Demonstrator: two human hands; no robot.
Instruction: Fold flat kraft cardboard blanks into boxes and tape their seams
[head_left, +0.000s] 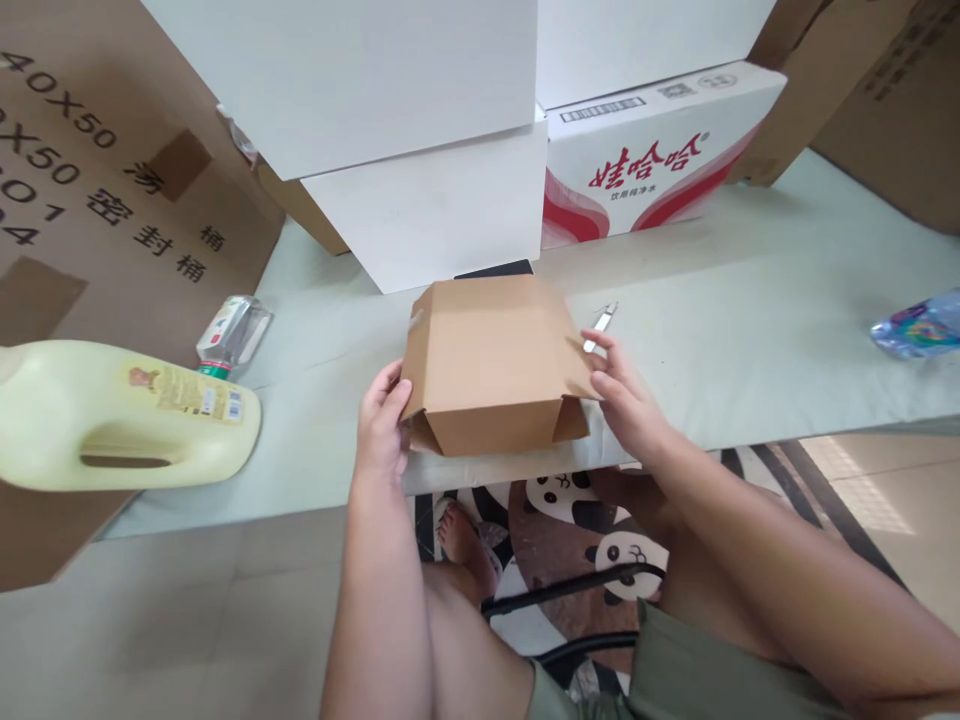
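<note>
A brown cardboard box (487, 340), partly folded, lies near the front edge of the table with its broad flat panel facing up. Its front corners have loose flaps standing apart from the sides. My left hand (381, 415) pinches the left side panel, thumb on top and fingers beneath. At the right side panel, my right hand (626, 400) has its fingers apart, with the thumb close to or touching the panel's corner. Just beyond those fingers lies a small white-handled tool (601, 328), which I cannot make out exactly. The box's underside is hidden.
Behind stand white boxes (435, 205) and a red-and-white water carton (652, 165). A pale yellow jug (127, 400) and a clear bottle (236, 330) lie left, beside a large printed carton (112, 200). A plastic bottle (919, 325) lies far right.
</note>
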